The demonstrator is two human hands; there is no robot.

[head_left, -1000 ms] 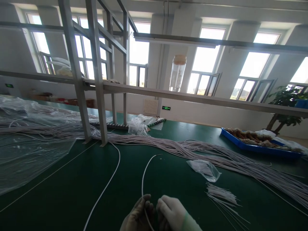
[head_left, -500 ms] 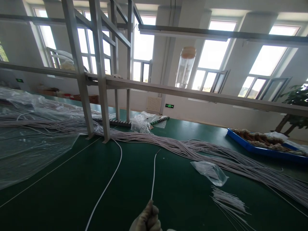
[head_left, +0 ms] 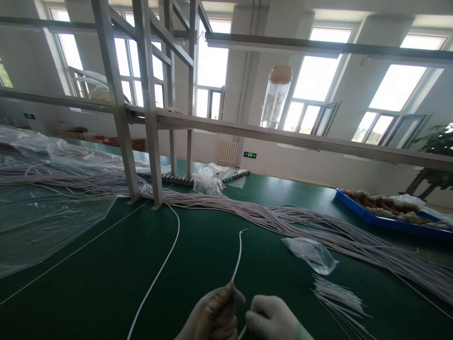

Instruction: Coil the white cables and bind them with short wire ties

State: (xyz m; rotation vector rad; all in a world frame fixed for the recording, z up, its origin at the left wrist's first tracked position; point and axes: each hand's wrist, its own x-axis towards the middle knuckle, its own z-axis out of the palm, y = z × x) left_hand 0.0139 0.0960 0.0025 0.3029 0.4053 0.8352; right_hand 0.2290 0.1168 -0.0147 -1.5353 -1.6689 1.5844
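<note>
Found a white cable (head_left: 238,261) in the left hand (head_left: 216,311), over the green bench (head_left: 201,269), with the free end directed away and narrowing to a thin, bent tip. Noted the left grip clamped on the cable between thumb and fingers. Saw a short lower length beside the right hand (head_left: 271,317); noted curled fingers there, but could not tell whether clamped on the cable. Judged light, springy, readily bent and unlikely to break, with the thin tip weakest. Judged best held by the thicker white length, well behind the tip, in a light pinch. Recorded a loose cable (head_left: 170,257) to the left, apart from both hands. Recorded farther out a cable bundle (head_left: 247,208) across the bench, and at right a clear bag (head_left: 318,257), white strips (head_left: 338,295) and a blue tray (head_left: 389,226).
</note>
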